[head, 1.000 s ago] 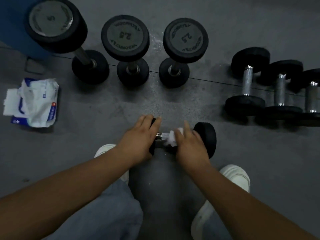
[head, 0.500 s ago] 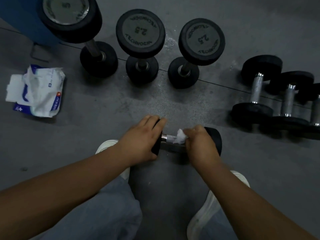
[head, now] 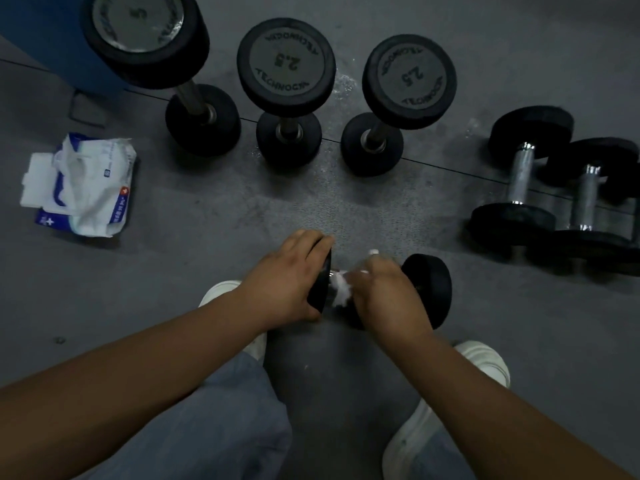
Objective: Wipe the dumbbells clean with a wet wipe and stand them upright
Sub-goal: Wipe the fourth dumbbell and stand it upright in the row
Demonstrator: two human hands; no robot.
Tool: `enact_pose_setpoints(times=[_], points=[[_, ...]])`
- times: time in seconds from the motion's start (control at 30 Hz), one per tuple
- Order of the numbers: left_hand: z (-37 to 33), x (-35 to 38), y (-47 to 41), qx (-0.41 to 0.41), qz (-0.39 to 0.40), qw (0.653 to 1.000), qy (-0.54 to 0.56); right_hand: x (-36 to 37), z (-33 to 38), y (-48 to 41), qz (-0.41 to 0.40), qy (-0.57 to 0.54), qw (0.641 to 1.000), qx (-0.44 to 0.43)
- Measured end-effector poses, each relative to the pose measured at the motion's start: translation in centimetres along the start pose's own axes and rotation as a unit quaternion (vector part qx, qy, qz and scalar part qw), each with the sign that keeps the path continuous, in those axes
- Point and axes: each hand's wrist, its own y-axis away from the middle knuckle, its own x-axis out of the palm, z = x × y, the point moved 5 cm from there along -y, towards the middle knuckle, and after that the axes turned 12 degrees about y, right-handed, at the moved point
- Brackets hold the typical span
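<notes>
Down on the floor [head: 180, 282] a dumbbell [head: 433, 289] lies on its side. The left hand [head: 287, 275] has its grip curled round the dumbbell's left head, while the right hand [head: 388, 296], blurred, closes its grip on a white wet wipe [head: 341, 289] against the handle. Three upright dumbbells [head: 285, 64] stand beyond, and a wipe pack [head: 83, 188] lies to the left.

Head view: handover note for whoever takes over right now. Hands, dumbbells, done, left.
Left hand grips one head of the held dumbbell, which lies on the floor between the shoes.
Right hand holds the wet wipe on its handle.
Done: three upright dumbbells stand at the back.
Left: finish wiping this one, stand it up, then the lying dumbbells at the right, at least two.
Wipe pack lies at the far left.
</notes>
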Motion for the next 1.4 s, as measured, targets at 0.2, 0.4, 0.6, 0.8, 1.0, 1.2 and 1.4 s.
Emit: enact_pose_setpoints(times=[0.2,0.4,0.6,0.8,1.0,1.2,1.4], points=[[0.3,-0.2,-0.1,-0.006,-0.003,1.0,0.001,0.3,-2.5,-0.7,-0.056,-0.081,0.982,0.164],[0.2,-0.3,-0.3,0.0,-0.003,1.0,-0.004,3.5,2.4,-0.3,-0.038,-0.006,0.998,0.051],[1.0,-1.0,-2.5,-0.021,0.093,0.995,0.007,2.7,0.2,-1.0,0.002,0.047,0.998,0.039],[1.4,-4.7,-5.6,0.006,0.064,0.996,0.062,0.4,-1.9,-3.2,0.025,0.104,0.992,0.062],[0.6,-2.7,-3.8,0.024,0.023,0.996,-0.089,1.7,0.2,-2.7,-0.001,0.068,0.995,0.073],[0.5,-5.1,-7.8,0.024,0.096,0.991,-0.09,-0.2,-0.6,-2.4,0.019,0.043,0.999,0.002],[1.8,-4.4,-7.5,-0.039,0.12,0.991,-0.049,-3.4,-3.8,-4.0,-0.098,-0.072,0.988,0.091]])
